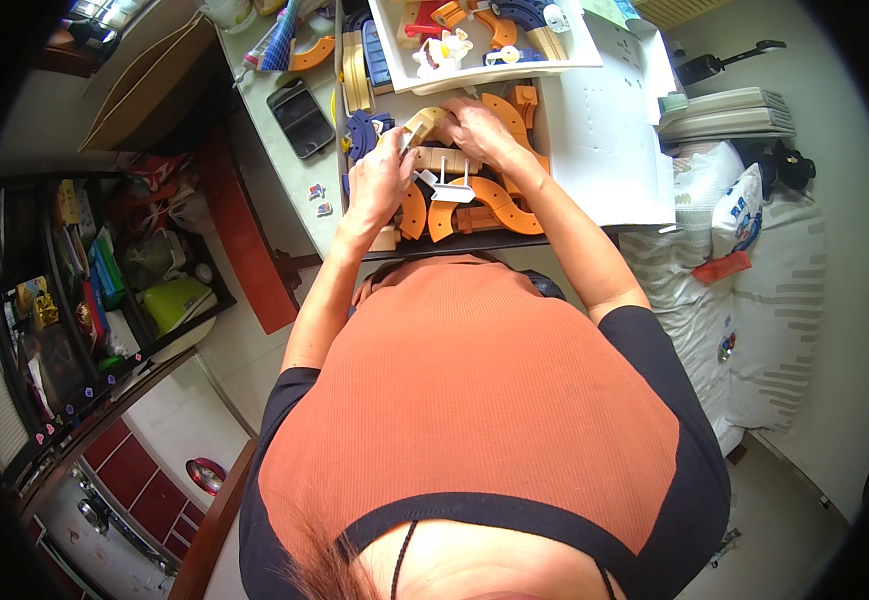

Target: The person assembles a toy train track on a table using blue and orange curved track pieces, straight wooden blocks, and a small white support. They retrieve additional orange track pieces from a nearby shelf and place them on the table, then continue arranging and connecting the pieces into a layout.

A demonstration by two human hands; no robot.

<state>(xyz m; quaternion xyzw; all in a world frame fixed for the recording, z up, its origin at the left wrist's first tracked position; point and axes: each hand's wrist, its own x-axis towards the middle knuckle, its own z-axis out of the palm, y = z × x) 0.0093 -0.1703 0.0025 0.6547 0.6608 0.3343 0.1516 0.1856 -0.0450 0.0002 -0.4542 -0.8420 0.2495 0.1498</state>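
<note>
Tan track piece (421, 126): gripped it in left hand (379, 183), had right hand (482, 131) by its other end, couldn't tell if grasping; spotted white bracket (448, 191) between wrists.

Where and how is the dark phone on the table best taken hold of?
Probably by its two long edges, about midway, with the left hand, the nearer one, coming from above. The phone lies flat on the table, dark face up, so its narrow sides seem the best grip; bare tabletop along its left edge should leave room for fingers.
</note>
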